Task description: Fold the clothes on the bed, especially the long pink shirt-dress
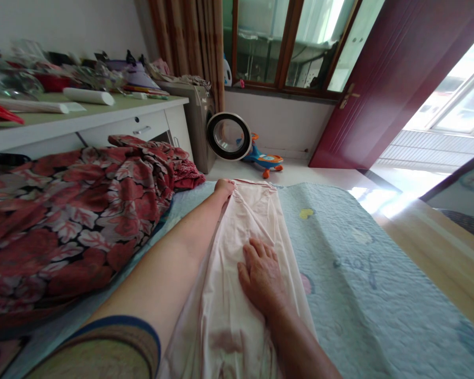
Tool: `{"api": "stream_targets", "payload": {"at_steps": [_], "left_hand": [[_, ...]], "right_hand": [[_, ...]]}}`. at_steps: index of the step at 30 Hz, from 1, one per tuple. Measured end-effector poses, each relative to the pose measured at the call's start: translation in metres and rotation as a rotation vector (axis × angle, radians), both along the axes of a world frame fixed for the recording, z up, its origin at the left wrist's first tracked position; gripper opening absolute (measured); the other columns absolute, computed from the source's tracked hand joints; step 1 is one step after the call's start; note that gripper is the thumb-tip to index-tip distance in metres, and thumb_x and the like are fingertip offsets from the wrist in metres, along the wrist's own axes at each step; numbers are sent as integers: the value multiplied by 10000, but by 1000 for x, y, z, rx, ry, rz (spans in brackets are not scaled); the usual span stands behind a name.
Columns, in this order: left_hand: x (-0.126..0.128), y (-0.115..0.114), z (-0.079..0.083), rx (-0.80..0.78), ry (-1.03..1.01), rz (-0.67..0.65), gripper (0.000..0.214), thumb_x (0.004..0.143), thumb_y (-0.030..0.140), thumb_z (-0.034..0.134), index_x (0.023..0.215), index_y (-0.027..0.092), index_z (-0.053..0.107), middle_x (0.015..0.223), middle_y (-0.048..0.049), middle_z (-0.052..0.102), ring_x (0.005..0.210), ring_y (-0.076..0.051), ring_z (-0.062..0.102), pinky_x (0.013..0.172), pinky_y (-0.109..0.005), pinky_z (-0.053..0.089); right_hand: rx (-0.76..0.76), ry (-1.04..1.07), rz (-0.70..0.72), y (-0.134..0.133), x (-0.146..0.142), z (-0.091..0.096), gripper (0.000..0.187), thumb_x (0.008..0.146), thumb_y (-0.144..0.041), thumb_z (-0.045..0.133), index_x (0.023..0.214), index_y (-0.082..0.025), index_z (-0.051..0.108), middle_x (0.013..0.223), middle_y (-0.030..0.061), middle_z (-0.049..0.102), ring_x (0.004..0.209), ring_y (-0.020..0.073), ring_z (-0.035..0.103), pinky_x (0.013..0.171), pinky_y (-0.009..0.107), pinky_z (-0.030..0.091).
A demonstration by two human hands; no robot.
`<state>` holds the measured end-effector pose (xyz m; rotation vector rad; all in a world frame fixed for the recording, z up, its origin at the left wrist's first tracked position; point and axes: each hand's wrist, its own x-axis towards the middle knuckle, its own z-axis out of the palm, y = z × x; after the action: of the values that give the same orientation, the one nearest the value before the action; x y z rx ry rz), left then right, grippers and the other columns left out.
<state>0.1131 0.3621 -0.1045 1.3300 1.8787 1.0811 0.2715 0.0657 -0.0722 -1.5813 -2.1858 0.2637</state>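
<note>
Pale pink trousers (237, 273) lie lengthwise on a light blue quilted bed cover (332, 252), their waistband at the far end. My left arm is stretched out, and my left hand (224, 187) grips the waistband's left corner; its fingertips are partly hidden by the hand. Flat on the middle of the trousers rests my right hand (263, 273), its fingers extended forward and holding nothing. Small creases run through the fabric around it. The near end of the trousers goes out of view at the bottom.
A heap of red floral cloth (79, 216) lies at the left. Behind it stands a white cabinet (122, 126) with a cluttered top. A washing machine (199, 116) has its round door open near a blue ride-on toy (264, 158). A dark red door (359, 79) stands at the right.
</note>
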Motion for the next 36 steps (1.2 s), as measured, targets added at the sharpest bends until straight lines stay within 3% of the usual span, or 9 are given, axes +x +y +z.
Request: {"api": "stream_targets", "payload": {"at_steps": [5,12,17,20,25,30,33,36], "left_hand": [[-7,1,-1,14,122,-21,210,697,132,672,899,149,725,761,-34,721,608,-139,630,563,-211,447],[-13,-9,5,76,370,-82,148,706,168,686,850,193,710,880,-45,731,828,-186,654,742,-247,466],[-16,-26,15,138,516,-128,234,866,211,508,1028,175,674,1050,-96,708,955,-210,638,829,-282,467],[-18,-38,20,180,606,-220,292,900,186,425,1057,194,672,1139,-86,684,1056,-207,608,909,-281,445],[-18,-49,18,136,736,-425,240,869,220,503,991,219,709,1051,-70,707,1026,-214,625,921,-284,453],[-16,-48,11,93,816,-496,317,915,268,462,1167,230,650,1241,-80,652,1161,-212,580,987,-296,431],[-17,-46,8,74,850,-519,348,938,262,420,1232,241,605,1311,-69,619,1213,-197,554,1018,-298,415],[-19,-47,5,74,877,-535,360,947,281,414,1270,243,569,1343,-62,600,1250,-184,529,1041,-292,400]], "right_hand": [[7,2,0,0,-1,-2,295,876,-270,536,1163,-226,593,1374,76,525,1296,266,415,1109,430,287],[0,1,-1,-1,-1,-2,314,871,-269,538,1179,-231,586,1369,70,531,1295,262,415,1116,436,273],[-1,-5,-4,-1,-1,0,317,874,-269,527,1182,-234,591,1370,73,529,1295,261,419,1111,417,280],[-3,-5,-8,-1,-1,1,310,875,-274,529,1175,-234,595,1374,74,526,1295,263,419,1108,414,285],[-1,4,-4,-2,-1,2,281,874,-276,537,1143,-227,604,1363,80,532,1285,263,428,1105,421,287],[17,92,5,-1,2,-2,283,873,-271,538,1142,-225,616,1334,78,563,1262,245,458,1093,402,308],[92,210,-45,5,10,-7,303,899,-250,486,1166,-185,613,1288,91,598,1233,211,487,1093,363,323],[178,200,-205,15,21,-13,338,914,-225,424,1184,-149,612,1296,119,590,1271,227,456,1109,398,302]]}}
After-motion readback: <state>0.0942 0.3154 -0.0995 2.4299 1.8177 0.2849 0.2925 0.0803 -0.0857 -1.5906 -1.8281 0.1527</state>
